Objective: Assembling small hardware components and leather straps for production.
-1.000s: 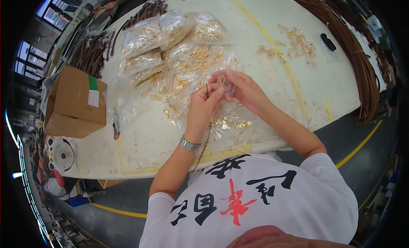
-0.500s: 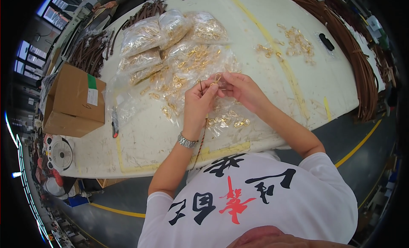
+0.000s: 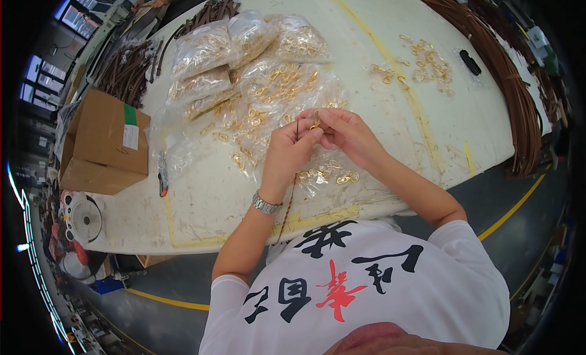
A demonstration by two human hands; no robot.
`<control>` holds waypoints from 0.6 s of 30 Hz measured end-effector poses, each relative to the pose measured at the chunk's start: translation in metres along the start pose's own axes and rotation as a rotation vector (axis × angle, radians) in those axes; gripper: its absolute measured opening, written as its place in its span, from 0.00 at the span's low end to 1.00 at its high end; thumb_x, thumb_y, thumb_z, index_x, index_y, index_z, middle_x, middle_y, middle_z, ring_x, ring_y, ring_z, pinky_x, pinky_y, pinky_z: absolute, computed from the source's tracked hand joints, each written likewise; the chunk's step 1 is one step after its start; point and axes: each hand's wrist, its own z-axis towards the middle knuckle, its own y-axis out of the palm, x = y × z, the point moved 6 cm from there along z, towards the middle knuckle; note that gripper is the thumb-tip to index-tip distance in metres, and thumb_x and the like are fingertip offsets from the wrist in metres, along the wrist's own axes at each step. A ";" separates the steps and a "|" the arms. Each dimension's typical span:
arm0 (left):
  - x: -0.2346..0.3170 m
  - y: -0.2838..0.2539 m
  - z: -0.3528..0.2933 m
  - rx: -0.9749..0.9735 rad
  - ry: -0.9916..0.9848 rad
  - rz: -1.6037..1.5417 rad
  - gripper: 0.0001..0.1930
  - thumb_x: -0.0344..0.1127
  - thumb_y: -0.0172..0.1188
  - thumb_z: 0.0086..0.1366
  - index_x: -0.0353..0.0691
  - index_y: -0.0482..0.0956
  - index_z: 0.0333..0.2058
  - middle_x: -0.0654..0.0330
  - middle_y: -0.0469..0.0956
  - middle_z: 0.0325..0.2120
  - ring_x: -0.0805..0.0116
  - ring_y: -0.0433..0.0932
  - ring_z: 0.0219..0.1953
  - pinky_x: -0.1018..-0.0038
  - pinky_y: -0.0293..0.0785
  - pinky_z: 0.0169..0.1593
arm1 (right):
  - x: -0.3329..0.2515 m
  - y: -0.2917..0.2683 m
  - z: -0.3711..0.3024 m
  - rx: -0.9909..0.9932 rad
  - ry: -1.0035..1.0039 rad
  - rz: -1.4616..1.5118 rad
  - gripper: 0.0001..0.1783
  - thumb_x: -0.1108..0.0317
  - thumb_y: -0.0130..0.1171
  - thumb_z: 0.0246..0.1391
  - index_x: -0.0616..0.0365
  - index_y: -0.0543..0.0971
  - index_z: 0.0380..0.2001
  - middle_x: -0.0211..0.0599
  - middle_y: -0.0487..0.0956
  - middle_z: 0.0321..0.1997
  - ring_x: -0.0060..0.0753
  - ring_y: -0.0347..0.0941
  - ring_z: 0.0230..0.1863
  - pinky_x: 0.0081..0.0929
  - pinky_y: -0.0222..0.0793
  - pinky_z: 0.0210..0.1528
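Note:
Above the near middle of the table, both my hands are brought together on a small gold snap hook [image 3: 315, 126]. My left hand [image 3: 289, 148] is closed, gripping the hook between thumb and fingers. A thin dark, cord-like strand [image 3: 297, 129] stands up by its fingers. Below the same hand hangs a brown-red twisted cord [image 3: 287, 210]. My right hand [image 3: 349, 135] is closed in a pinch at the upper part of the hook, and its fingertips partly cover it. Beneath and beyond my hands lie loose gold snap hooks [image 3: 282, 80] on clear plastic.
Filled clear bags [image 3: 204, 50] of gold hooks are piled at the far left of centre. A cardboard box [image 3: 107, 144], a utility knife [image 3: 163, 175] and a small white fan [image 3: 85, 217] stand or lie leftward. More hooks [image 3: 430, 62] and brown straps [image 3: 513, 92] are at right.
The gold hook has sunk lower between my fingers. My right fingertips have closed over its upper part, and both hands have shifted slightly to the right.

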 end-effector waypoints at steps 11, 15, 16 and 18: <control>-0.004 -0.015 0.004 -0.062 -0.130 -0.135 0.09 0.33 0.66 0.71 0.33 0.84 0.44 0.60 0.85 0.28 0.87 0.62 0.14 0.86 0.52 0.18 | 0.001 0.001 -0.002 -0.003 -0.012 -0.114 0.15 0.62 0.58 0.72 0.63 0.84 0.47 0.29 0.83 0.36 0.18 0.77 0.35 0.23 0.75 0.50; -0.002 -0.016 0.004 -0.102 -0.121 -0.142 0.10 0.33 0.66 0.71 0.32 0.84 0.45 0.59 0.86 0.29 0.87 0.61 0.13 0.86 0.52 0.17 | 0.001 0.000 -0.003 0.053 -0.052 -0.162 0.15 0.62 0.58 0.71 0.63 0.84 0.47 0.31 0.84 0.38 0.18 0.78 0.38 0.25 0.76 0.53; -0.001 -0.016 0.004 -0.102 -0.119 -0.140 0.10 0.33 0.66 0.71 0.32 0.84 0.45 0.59 0.86 0.29 0.87 0.61 0.13 0.86 0.52 0.17 | 0.001 0.000 -0.003 0.052 -0.054 -0.162 0.15 0.62 0.58 0.71 0.63 0.84 0.47 0.31 0.84 0.38 0.18 0.78 0.38 0.25 0.76 0.53; 0.006 -0.019 0.002 -0.009 -0.057 -0.057 0.10 0.32 0.66 0.70 0.32 0.83 0.46 0.61 0.85 0.28 0.87 0.65 0.16 0.85 0.55 0.20 | -0.002 -0.003 -0.004 0.121 -0.111 -0.180 0.15 0.61 0.59 0.72 0.63 0.84 0.48 0.34 0.85 0.41 0.21 0.81 0.40 0.26 0.78 0.50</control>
